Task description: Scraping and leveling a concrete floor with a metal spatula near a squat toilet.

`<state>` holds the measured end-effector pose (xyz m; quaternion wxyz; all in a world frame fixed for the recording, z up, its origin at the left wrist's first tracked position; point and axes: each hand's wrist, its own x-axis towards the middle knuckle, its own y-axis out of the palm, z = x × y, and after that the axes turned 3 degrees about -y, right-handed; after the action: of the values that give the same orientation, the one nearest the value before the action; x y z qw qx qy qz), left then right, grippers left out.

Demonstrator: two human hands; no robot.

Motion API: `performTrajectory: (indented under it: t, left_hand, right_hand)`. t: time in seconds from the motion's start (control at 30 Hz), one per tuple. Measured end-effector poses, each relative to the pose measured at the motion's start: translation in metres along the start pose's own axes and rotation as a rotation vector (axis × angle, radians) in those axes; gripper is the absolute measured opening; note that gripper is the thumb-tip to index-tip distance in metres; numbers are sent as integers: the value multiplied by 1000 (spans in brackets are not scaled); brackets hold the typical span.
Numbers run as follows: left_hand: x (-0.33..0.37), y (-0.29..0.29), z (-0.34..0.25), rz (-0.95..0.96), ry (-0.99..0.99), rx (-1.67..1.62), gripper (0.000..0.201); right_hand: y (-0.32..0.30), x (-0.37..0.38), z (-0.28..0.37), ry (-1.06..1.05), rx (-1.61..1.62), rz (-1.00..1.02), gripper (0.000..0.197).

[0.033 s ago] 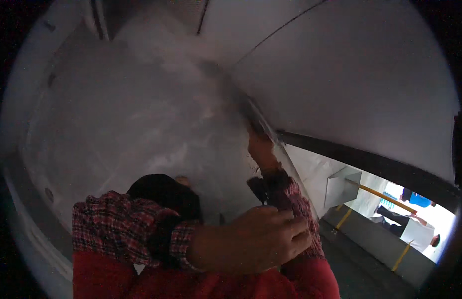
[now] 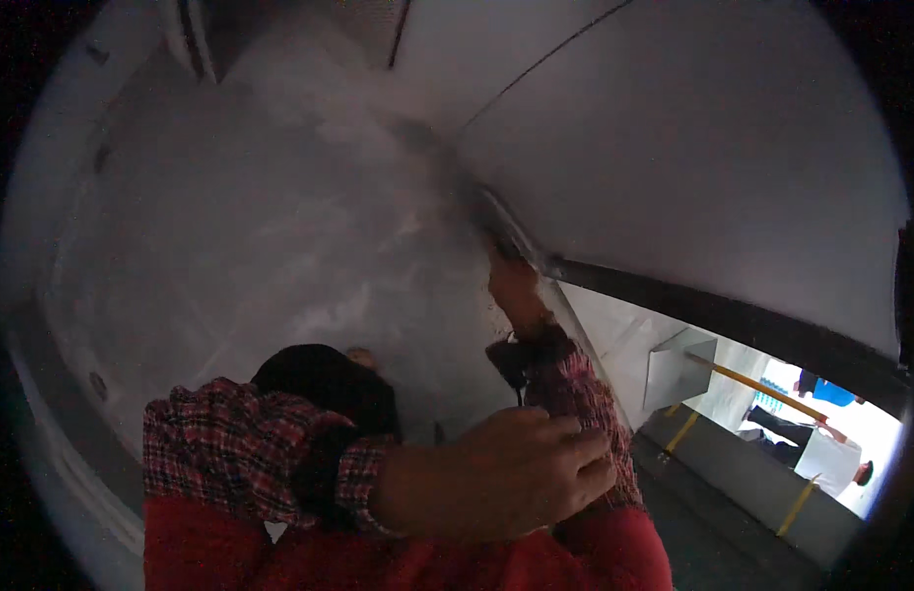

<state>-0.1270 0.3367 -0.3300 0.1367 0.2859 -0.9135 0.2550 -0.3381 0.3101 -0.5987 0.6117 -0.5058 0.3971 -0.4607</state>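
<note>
My right hand [image 2: 517, 292] reaches forward to the long edge of a wide grey panel [image 2: 230, 217]. Its fingers are closed round a dark thing whose shape blurs into shadow and haze. In front of my body, my left hand [image 2: 506, 475] lies across my right forearm in its checked sleeve [image 2: 580, 399]. The back of the left hand shows and its fingers curl inward; what they hold, if anything, is hidden. Between the two hands, a small black piece [image 2: 509, 361] hangs by the right wrist, with a thin dark cord running down behind the left hand.
A large pale curved panel [image 2: 693, 148] rises at the right above a dark beam [image 2: 713, 307]. Through the gap below it show a metal box [image 2: 677, 369], a yellow bar [image 2: 762, 386] and a person in a white top [image 2: 826, 461]. A black rounded thing [image 2: 329, 389] sits by my left sleeve.
My right hand and forearm have shifted very slightly to the left along the panel edge. My left hand stays where it was.
</note>
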Motion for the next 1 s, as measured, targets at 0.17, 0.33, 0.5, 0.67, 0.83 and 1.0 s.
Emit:
performTrajectory:
  t: [0.17,0.33,0.5,0.67,0.83,1.0]
  left_hand:
    - [10,8,1,-42,16,-24,29]
    - [-2,7,-1,-70,-53,52,28]
    - [2,6,-6,-86,18,17,28]
    - [-3,-1,-7,35,-14,-6,33]
    - [8,-1,-2,15,-25,-42,36]
    - [5,-9,1,29,-77,-20,30]
  right_hand:
    - [43,-62,-60,-44,-129,108,60]
    - [-58,-48,29,32,539,168,52]
    - [-34,-70,-16,150,650,106,47]
    - [6,-55,22,520,1225,222,31]
    - [40,33,30,336,1150,114,21]
    - [61,24,13,272,1005,145,27]
